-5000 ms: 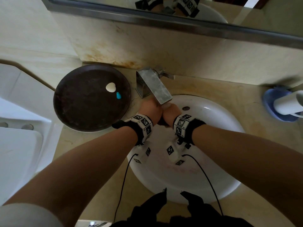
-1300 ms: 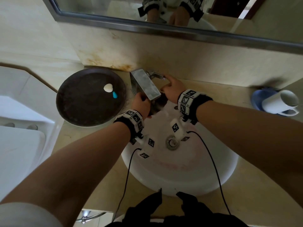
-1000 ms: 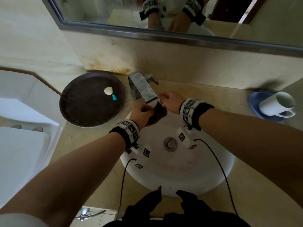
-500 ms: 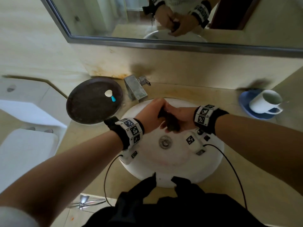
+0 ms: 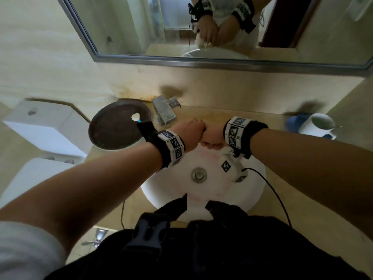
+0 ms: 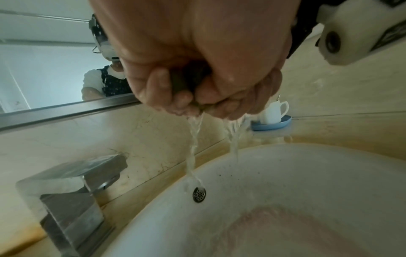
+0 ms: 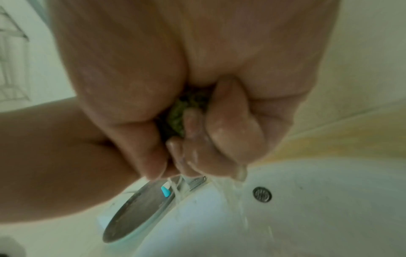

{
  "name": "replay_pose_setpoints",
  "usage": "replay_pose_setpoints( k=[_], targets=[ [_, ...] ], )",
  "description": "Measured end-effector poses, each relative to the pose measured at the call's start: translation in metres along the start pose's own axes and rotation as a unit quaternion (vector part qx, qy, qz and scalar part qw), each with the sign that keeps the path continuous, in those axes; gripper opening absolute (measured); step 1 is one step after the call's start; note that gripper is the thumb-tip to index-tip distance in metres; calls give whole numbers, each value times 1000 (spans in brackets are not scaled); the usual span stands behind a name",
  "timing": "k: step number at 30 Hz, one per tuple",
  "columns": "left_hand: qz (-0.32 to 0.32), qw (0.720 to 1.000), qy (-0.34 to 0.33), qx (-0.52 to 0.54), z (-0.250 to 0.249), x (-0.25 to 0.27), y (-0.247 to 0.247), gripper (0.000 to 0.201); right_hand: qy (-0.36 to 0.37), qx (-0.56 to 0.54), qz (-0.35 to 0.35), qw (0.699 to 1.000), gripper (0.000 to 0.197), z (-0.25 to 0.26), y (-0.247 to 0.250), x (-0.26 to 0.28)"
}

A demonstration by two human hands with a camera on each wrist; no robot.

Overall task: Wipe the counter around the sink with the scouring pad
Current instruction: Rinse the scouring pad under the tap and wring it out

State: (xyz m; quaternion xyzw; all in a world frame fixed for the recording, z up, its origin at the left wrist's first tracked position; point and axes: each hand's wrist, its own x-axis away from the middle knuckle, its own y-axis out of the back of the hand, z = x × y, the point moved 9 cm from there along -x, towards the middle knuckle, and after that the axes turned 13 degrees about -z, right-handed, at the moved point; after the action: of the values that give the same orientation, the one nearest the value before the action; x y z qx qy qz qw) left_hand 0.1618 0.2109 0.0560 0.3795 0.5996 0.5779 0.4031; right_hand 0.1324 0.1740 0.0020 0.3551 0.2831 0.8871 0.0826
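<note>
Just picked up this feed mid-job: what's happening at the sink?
Both hands, the left hand and right hand, are pressed together over the sink, squeezing the scouring pad between them. Water streams from it into the basin. The counter is not being wiped yet.

**Open counter to the right, crowded to the left**

Left of the sink [image 5: 256,184], the tap [image 5: 164,114] and the round dark tray [image 5: 113,130] stand close together along the counter [image 5: 278,190]. Right of the sink the counter lies bare as far as the cup [image 5: 319,125] on its blue saucer [image 5: 294,123] in the far corner.
</note>
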Motion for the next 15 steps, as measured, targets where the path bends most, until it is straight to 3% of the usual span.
replay_pose_setpoints(
  k=[4,6,10,12,15],
  targets=[
    [-16,1000,20,6,-5,1,4,24,42,187,-57,980,32,7,16,9],
    [2,999,39,-10,-3,-2,2,14,60,272,-62,958,30,9,14,8],
    [44,996,52,-58,5,-14,-5,16,117,259,-143,948,16,18,21,1],
    [58,994,55,-74,7,-16,-10,17,128,274,-159,940,23,21,20,0],
    [62,992,67,-85,10,-18,-16,17,115,339,-164,919,13,23,13,-4]
  ],
)
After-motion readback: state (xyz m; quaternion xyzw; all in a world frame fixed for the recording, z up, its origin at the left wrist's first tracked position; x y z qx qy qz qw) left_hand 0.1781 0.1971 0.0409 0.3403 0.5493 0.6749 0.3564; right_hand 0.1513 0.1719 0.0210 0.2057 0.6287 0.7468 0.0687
